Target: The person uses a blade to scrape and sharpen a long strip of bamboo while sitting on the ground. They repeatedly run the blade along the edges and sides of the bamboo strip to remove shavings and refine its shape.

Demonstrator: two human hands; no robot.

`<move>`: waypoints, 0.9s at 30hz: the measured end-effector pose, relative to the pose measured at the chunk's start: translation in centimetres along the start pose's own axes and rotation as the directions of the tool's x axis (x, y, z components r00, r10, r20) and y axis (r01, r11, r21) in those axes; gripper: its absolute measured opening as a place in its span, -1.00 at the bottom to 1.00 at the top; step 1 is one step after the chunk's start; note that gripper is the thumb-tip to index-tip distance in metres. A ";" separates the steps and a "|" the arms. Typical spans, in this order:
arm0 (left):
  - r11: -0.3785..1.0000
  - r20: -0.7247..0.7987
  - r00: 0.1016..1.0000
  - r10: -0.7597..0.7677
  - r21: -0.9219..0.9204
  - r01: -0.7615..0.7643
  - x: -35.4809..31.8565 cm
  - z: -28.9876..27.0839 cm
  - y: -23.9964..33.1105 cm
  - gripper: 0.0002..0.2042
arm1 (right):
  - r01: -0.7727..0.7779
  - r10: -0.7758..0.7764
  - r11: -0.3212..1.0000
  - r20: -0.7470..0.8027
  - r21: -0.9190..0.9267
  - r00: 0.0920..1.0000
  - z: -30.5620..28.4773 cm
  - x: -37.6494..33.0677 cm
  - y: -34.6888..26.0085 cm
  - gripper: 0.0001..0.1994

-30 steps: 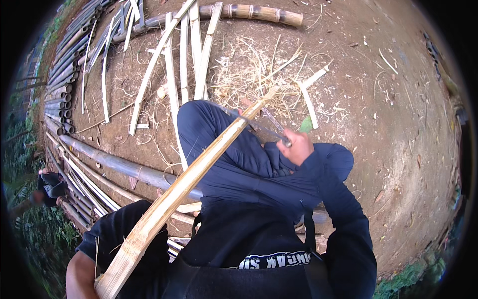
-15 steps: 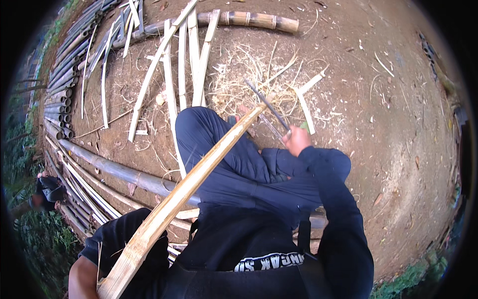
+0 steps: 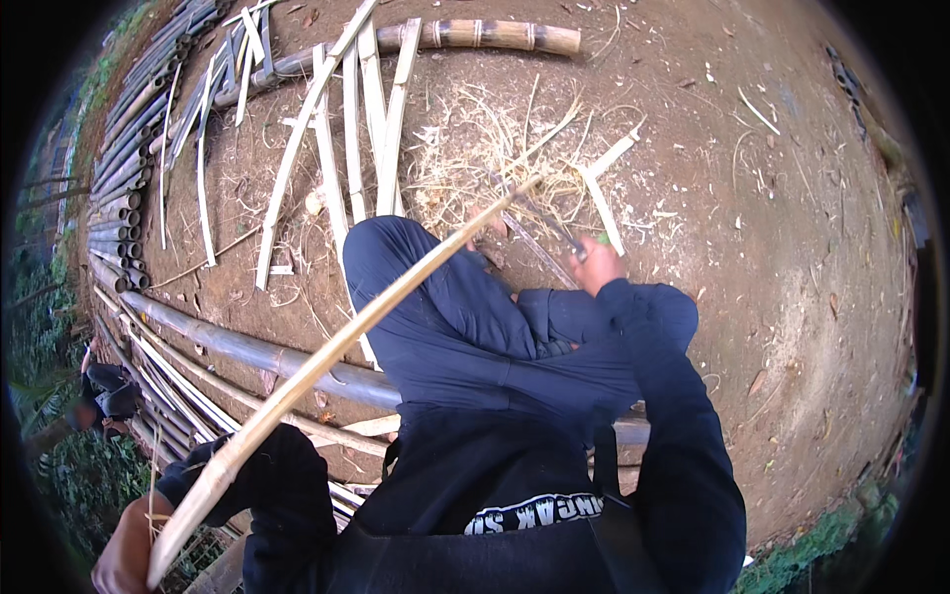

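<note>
A long pale split bamboo strip (image 3: 341,342) slants across my lap from lower left to upper right, its narrow side showing. My left hand (image 3: 127,549) is closed around its near end, fingers partly hidden. In front of my folded legs, my right hand (image 3: 599,265) grips a long dark knife (image 3: 556,226). The blade reaches up and left to the strip's far end, behind or against it; the exact contact is hard to see. A second thin, straight piece (image 3: 534,247) lies below the blade, its kind unclear. A bare foot (image 3: 485,220) shows partly beneath the strip.
Curly shavings (image 3: 465,148) litter the dirt ahead. Several split strips (image 3: 391,129) lean over a bamboo pole (image 3: 495,36). Stacked poles (image 3: 119,213) line the left, and a thick pole (image 3: 247,346) runs behind my legs. Another person (image 3: 109,386) is at the far left.
The bamboo strip has slid toward the lower left and turned, showing a narrower side. My left hand has moved down and left with it. The knife in my right hand has shifted slightly.
</note>
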State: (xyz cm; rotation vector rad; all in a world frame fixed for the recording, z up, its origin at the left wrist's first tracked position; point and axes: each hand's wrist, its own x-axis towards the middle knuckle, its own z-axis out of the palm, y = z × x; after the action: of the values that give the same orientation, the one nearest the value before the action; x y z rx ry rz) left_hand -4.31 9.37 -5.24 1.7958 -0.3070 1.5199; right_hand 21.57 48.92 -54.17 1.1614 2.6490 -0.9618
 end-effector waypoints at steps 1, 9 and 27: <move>0.986 -0.113 0.984 0.139 0.112 -0.126 0.4 -1.4 -1.5 -0.62 | -0.114 0.116 0.991 0.029 -0.072 0.993 0.3 0.9 2.2 -0.75; 0.956 -0.216 0.950 0.226 0.236 -0.174 0.4 -2.5 -2.6 -0.83 | 0.024 -0.025 0.999 -0.015 -0.030 1.000 -0.9 0.2 0.2 -0.71; 0.670 -0.639 0.720 0.271 0.662 0.335 2.2 2.7 -2.0 -0.76 | -0.161 0.159 0.980 -0.028 -0.115 0.987 3.4 1.1 3.6 -0.70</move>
State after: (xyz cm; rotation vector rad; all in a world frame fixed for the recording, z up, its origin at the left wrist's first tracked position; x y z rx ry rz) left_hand -0.49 9.57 -4.02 1.5444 0.8776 2.3836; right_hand 22.73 49.53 -59.11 1.3371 2.5394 -0.7617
